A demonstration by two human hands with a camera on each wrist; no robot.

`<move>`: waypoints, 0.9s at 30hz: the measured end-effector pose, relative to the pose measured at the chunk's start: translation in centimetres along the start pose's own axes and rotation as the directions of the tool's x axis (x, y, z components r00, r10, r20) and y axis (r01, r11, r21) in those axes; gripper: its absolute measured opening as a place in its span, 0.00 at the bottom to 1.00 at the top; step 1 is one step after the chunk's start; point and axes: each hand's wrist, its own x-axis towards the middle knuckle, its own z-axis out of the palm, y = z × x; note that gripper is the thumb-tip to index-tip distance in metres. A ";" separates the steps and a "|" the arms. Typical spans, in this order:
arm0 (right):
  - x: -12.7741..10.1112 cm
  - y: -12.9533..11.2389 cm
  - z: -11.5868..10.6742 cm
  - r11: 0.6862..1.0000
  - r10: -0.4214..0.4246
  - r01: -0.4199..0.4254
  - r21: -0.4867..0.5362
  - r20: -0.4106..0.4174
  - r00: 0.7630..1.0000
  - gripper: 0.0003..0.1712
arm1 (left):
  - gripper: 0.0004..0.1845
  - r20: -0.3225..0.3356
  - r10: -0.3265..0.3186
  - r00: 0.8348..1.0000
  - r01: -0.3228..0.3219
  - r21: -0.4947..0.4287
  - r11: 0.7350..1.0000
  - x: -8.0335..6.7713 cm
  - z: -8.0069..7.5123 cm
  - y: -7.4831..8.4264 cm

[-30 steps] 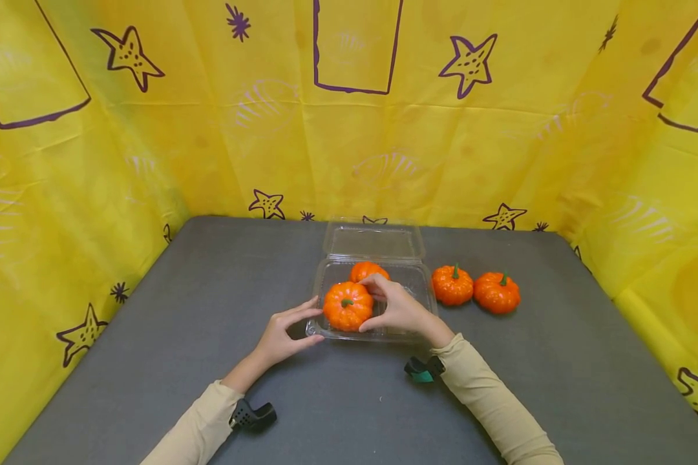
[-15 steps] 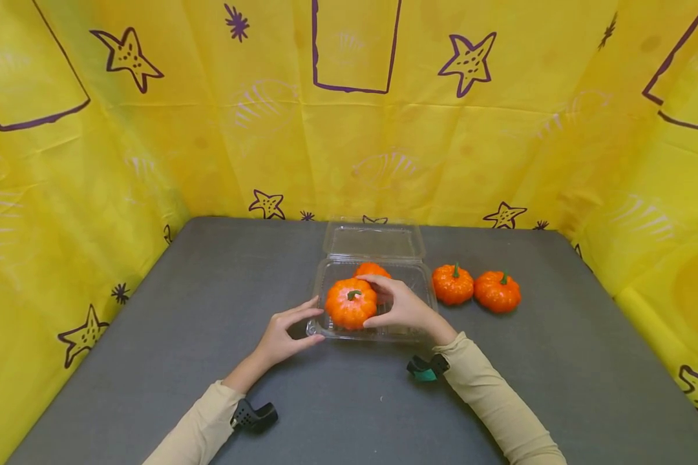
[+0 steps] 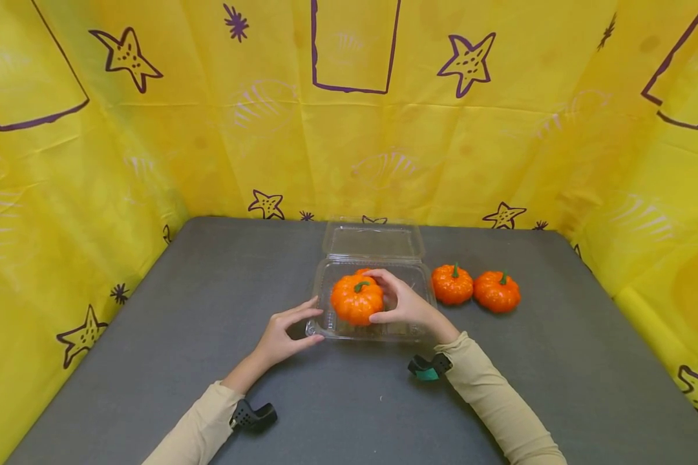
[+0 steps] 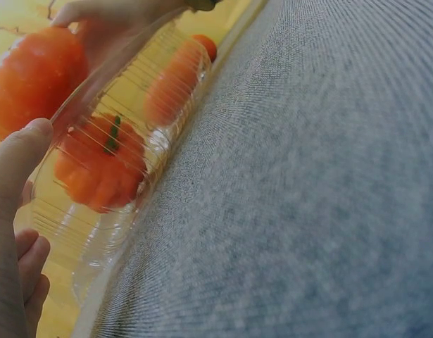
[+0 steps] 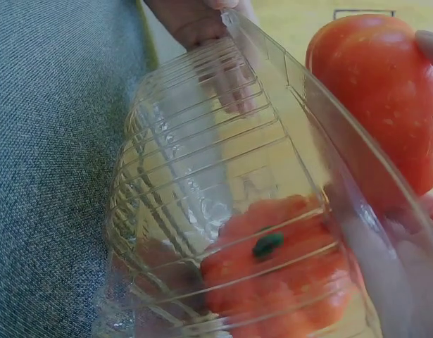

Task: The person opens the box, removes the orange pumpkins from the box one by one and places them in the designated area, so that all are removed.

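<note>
My right hand (image 3: 406, 307) grips a small orange pumpkin (image 3: 356, 302) by its right side, thumb at the front and fingers behind. In the left wrist view this held pumpkin (image 4: 39, 79) shows above the rim of a clear plastic clamshell container (image 3: 372, 338). Another pumpkin (image 4: 100, 169) sits inside the container, seen through its wall; in the head view the held one mostly hides it. At the container's front left corner, my left hand (image 3: 284, 336) holds the rim, with the thumb (image 4: 33, 144) at the edge and fingers round the side.
The container's lid (image 3: 374, 241) lies open toward the back. Two more pumpkins, one nearer (image 3: 452, 285) and one farther right (image 3: 497, 292), stand on the grey table (image 3: 209, 290) beside the container. A yellow patterned cloth (image 3: 349, 155) closes off the back and sides.
My right hand has moved the held pumpkin slightly up and to the right, tilting it, so it covers more of the pumpkin behind. My left hand has stayed on the container.
</note>
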 end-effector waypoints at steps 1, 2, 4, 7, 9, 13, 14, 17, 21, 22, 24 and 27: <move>0.0 0.0 0.0 1.000 0.001 -0.001 -0.003 0.003 1.000 0.42 | 0.24 0.001 0.000 1.000 0.000 -0.002 1.000 0.0 0.0 0.0; 0.0 -0.1 0.0 1.000 0.002 -0.002 -0.006 0.006 1.000 0.42 | 0.24 0.002 -0.001 1.000 0.001 -0.005 1.000 0.0 0.0 0.0; 0.0 -0.2 0.0 1.000 0.003 -0.003 0.008 0.015 1.000 0.44 | 0.24 0.002 0.004 1.000 -0.004 -0.006 1.000 0.0 0.0 0.1; 0.0 -0.3 -0.1 1.000 0.013 -0.014 0.026 0.035 0.999 0.47 | 0.24 0.001 0.013 1.000 -0.013 -0.007 1.000 0.1 -0.1 0.1; 0.0 -0.3 -0.2 0.999 0.023 -0.024 0.028 0.048 0.999 0.49 | 0.24 0.000 0.018 1.000 -0.018 -0.008 1.000 0.1 -0.1 0.1; 0.0 -0.4 -0.4 0.999 0.046 -0.047 0.011 0.061 0.997 0.48 | 0.24 -0.003 0.016 1.000 -0.016 -0.009 1.000 0.1 -0.1 0.2; -0.1 -0.4 -0.4 0.999 0.050 -0.050 0.009 0.062 0.997 0.47 | 0.24 -0.003 0.016 1.000 -0.016 -0.009 1.000 0.1 -0.1 0.2; -0.1 -0.5 -0.5 0.999 0.050 -0.050 0.004 0.057 0.997 0.47 | 0.24 -0.001 0.016 1.000 -0.016 -0.008 1.000 0.1 -0.1 0.3; -0.1 -0.8 -0.6 0.999 0.045 -0.044 -0.018 0.044 0.998 0.47 | 0.23 -0.001 0.019 1.000 -0.019 -0.008 1.000 0.1 -0.1 0.3; -0.2 -0.9 -0.6 0.999 0.044 -0.043 -0.024 0.042 0.998 0.47 | 0.24 -0.003 0.022 1.000 -0.022 -0.006 1.000 0.1 -0.1 0.2; -0.3 -1.0 -0.7 0.999 0.038 -0.037 -0.037 0.038 0.999 0.47 | 0.24 -0.005 0.025 1.000 -0.025 -0.005 1.000 0.1 0.0 0.2; -0.4 -1.3 -0.8 0.999 0.025 -0.024 -0.044 0.035 0.999 0.46 | 0.24 -0.006 0.026 1.000 -0.026 -0.001 1.000 0.1 -0.1 0.2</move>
